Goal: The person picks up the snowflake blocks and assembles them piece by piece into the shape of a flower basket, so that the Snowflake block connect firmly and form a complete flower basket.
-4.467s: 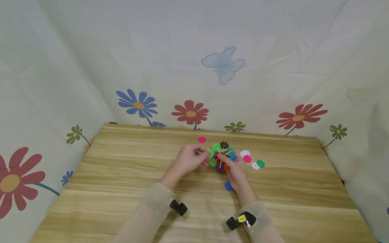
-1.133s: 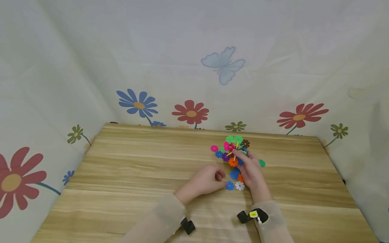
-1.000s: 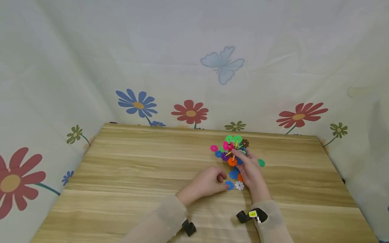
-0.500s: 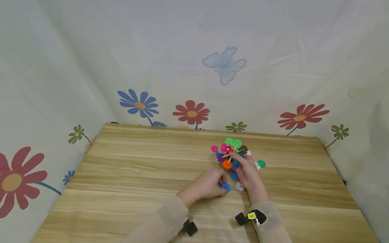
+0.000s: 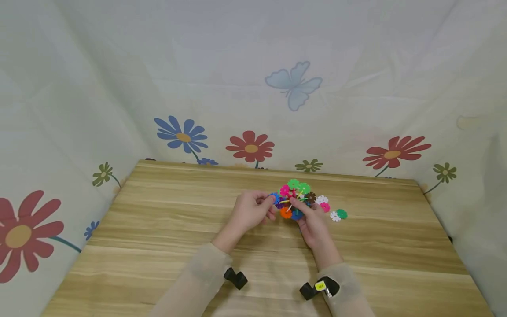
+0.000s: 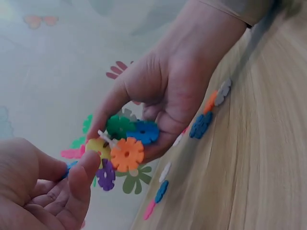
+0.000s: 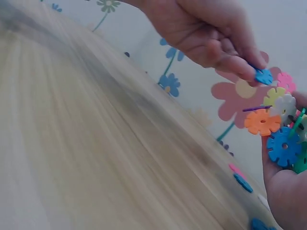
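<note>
My right hand (image 5: pixel 314 226) holds a cluster of interlocked snowflake discs (image 5: pixel 304 188) in many colours, thumb over its near side. Discs in it include an orange disc (image 6: pixel 127 154), a purple disc (image 6: pixel 106 175) and a larger-looking blue disc (image 7: pixel 284 146). My left hand (image 5: pixel 247 211) pinches a single blue snowflake disc (image 7: pixel 264 76) between thumb and forefinger, right at the left edge of the cluster. In the left wrist view the fingertips cover most of this blue disc. Both hands are raised over the table, as the wrist views show.
Loose discs lie on the wooden table (image 5: pixel 178 229) right of the cluster: a white one (image 5: pixel 335 216), a green one (image 5: pixel 342 214) and a pink one (image 5: pixel 325 207). Under my right hand are a blue disc (image 6: pixel 200 125) and an orange disc (image 6: pixel 210 101). A flowered curtain (image 5: pixel 222 88) stands behind.
My left hand has taken a blue disc from the table and carried it up and left to the cluster. My right hand has shifted slightly left with the cluster.
</note>
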Demonstrator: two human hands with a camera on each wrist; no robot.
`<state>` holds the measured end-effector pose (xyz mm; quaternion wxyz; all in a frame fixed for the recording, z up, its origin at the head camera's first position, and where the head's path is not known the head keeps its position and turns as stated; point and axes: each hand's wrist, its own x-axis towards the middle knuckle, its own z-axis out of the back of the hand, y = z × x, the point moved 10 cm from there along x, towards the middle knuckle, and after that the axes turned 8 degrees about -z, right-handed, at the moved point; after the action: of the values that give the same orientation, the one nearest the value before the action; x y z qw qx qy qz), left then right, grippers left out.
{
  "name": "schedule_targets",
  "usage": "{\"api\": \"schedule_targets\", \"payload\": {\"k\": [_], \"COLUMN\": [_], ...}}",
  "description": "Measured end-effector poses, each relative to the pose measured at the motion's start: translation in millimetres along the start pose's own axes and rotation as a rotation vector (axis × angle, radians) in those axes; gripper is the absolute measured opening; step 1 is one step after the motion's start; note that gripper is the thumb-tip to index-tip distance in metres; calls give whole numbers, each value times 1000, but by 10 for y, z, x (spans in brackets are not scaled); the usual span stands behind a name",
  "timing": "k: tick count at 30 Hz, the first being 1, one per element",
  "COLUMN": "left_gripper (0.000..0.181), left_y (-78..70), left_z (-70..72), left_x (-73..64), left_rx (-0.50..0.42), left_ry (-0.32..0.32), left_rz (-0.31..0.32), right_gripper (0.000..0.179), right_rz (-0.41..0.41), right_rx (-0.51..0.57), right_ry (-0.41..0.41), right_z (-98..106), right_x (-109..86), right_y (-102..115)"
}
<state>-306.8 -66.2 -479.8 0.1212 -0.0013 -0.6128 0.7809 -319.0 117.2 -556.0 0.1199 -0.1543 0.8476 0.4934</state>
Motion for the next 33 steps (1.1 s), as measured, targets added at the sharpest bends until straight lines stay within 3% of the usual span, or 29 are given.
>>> {"api": "schedule_targets", "payload": {"k": [5,10,17,26,33], "left_gripper": [25,25,25,24,26], "left_y": [-22,-61,-124,-99,-88], "left_z": [-10,7,-32,16,-38], "left_x": [-13,-32,-33,-34,-36], "left_rx": [-35,-20,30,44,53], "left_ry": [-14,-40,-25,-50,-47], "left_rz": [-19,-37,-87,-79,-103], "right_gripper": [50,54,50,53,34], "right_rz": [50,95,133,143,185], "right_rx": [23,52,44,44,38], "right_ry": [8,-11,-16,-41,-29], "right_z": [-96,-115,-153,-157,-175], "right_x": [-24,-48,-77,-84,-102], "right_y": [-35,-23,15,26,48]}}
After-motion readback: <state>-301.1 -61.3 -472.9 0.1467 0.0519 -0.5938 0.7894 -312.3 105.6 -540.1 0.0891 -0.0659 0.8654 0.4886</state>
